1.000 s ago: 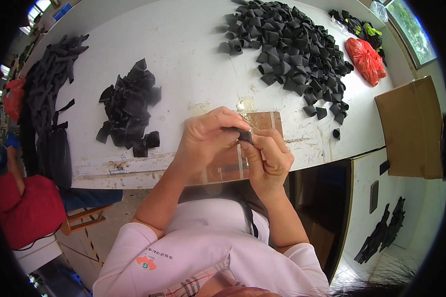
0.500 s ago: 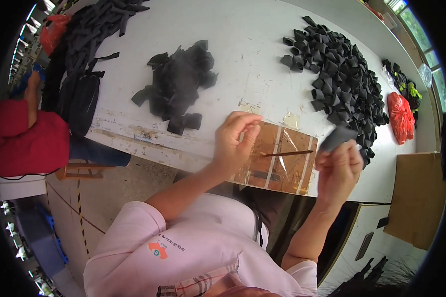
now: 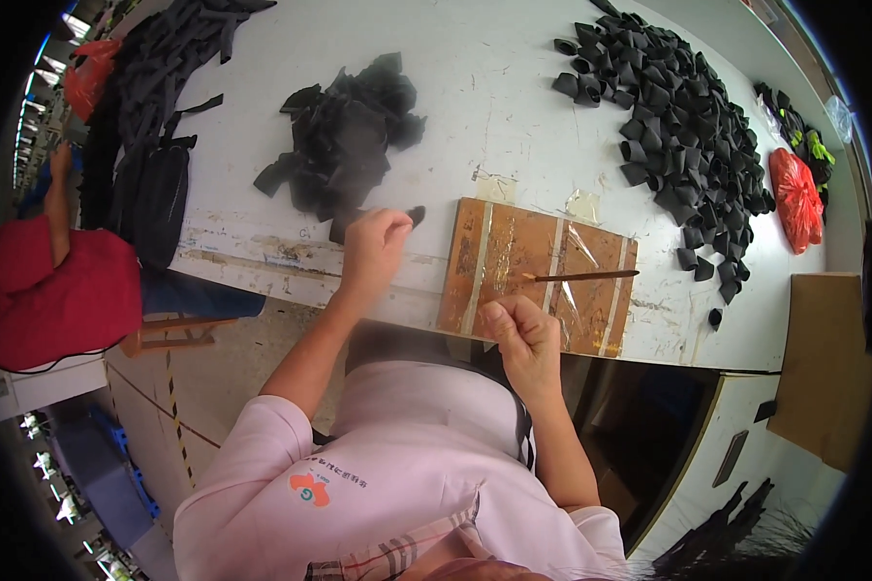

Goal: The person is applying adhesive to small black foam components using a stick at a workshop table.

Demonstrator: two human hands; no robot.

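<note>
My left hand (image 3: 376, 250) is closed at the near edge of a heap of flat black fabric pieces (image 3: 344, 145). A small black fabric piece (image 3: 416, 215) sticks out past its fingertips. My right hand (image 3: 528, 339) is closed, thumb against the curled fingers, over the near edge of a brown board (image 3: 465, 261); nothing shows in it. Clear tape strips cross this board. On it lies a slim dark brown stick (image 3: 591, 276) with a lighter tip, like a thin brush. To the right spreads a large pile of black fabric loops (image 3: 688, 136).
Long black strips (image 3: 165, 77) and a black pouch-like thing (image 3: 165, 208) lie at the table's left end. A red plastic bag (image 3: 794, 198) and a cardboard box (image 3: 819, 363) stand at the right. Someone in a red top (image 3: 68, 290) sits on the left.
My right hand has let go of the black loop it held by the right pile and moved left to the board. My left hand has moved left from the board to the heap.
</note>
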